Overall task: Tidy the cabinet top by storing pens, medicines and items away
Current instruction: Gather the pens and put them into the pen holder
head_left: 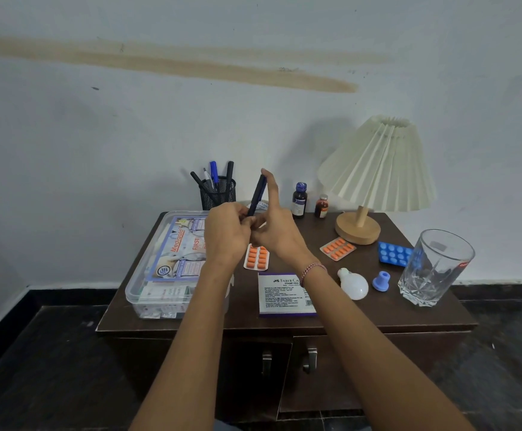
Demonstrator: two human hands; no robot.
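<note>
Dark pens [258,194] are being held upright just in front of the mesh pen holder [217,194], probably being squared together for dropping in. Their lower ends are being gripped by the curled fingers of the left hand [225,234]. The forefinger of the right hand [280,234] is being laid straight alongside, though what its other fingers are holding cannot be told. On the desk [362,312] left of the holder, a clear box [166,265] is showing "Medigold" and "FIRST". Nearer than the holder, a carton [281,293] is reading "FABER-CAS… STAMP PAD".

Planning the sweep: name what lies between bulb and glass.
A small blue plastic piece lies between the bulb and the glass, in the head view.
</note>
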